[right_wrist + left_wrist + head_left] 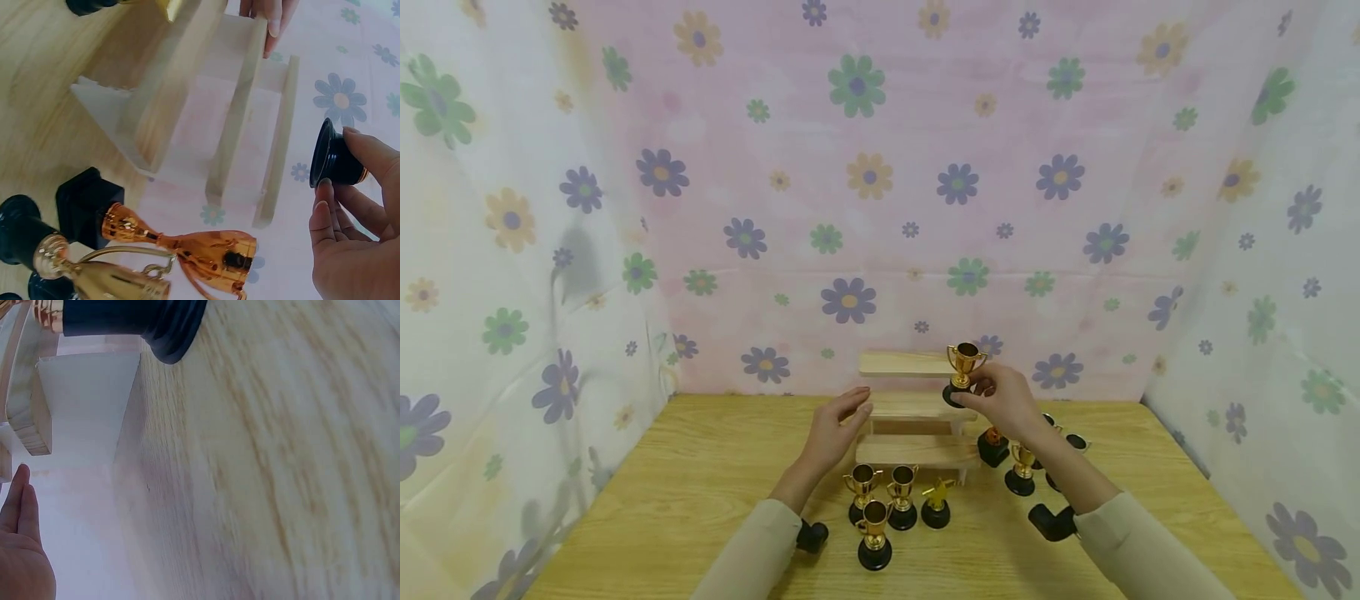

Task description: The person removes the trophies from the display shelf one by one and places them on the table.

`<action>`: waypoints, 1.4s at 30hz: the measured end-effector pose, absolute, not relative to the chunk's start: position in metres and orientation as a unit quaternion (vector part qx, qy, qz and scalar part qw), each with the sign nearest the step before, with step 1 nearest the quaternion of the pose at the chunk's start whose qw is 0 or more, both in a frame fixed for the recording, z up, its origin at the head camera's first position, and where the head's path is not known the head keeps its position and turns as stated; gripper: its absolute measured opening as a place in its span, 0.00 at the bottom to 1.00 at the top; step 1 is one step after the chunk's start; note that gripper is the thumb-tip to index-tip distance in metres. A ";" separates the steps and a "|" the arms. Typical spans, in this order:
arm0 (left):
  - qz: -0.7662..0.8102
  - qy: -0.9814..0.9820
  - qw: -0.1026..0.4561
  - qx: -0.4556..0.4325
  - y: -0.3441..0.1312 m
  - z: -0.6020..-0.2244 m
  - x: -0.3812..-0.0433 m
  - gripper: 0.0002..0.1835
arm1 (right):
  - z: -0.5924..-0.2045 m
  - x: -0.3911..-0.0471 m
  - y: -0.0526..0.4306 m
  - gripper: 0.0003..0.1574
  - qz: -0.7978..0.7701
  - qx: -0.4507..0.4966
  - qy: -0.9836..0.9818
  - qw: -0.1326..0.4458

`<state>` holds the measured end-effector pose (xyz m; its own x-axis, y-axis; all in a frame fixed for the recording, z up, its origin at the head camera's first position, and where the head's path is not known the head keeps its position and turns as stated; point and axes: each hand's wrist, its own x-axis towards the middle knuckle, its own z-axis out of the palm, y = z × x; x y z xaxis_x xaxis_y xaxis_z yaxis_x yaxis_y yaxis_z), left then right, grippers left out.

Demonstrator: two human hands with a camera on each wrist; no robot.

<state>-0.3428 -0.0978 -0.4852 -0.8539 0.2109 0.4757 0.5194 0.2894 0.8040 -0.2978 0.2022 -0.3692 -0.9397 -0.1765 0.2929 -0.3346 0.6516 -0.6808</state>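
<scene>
My right hand (1006, 402) pinches a small gold trophy cup (964, 358) by its black base (337, 159). The trophy is upright, in front of the right end of the top board of a three-tier wooden stand (917, 450). At the stand's left end, near the middle board, my left hand (831, 429) has its fingers (28, 509) extended; fingertips are right at the board's end. Close to my right forearm, a trophy with an orange-gold cup (215, 253) and square black base stands beside the stand.
Before the stand are several gold trophies (875, 521), one with a star-like figure (936, 500). More trophies (1021, 467) stand to the right, partly behind my forearm. Flowered cloth (850, 208) encloses the wooden table (700, 500) at the back and sides.
</scene>
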 end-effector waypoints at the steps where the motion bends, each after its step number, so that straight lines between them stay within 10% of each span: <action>1: -0.549 -0.791 0.140 -0.231 -0.098 -0.485 -0.343 0.24 | -0.370 -0.296 0.203 0.21 0.393 0.138 -0.903 0.100; 42: -0.537 -0.795 0.160 -0.232 -0.096 -0.484 -0.342 0.22 | -0.432 -0.235 0.226 0.13 0.383 0.109 -0.914 0.074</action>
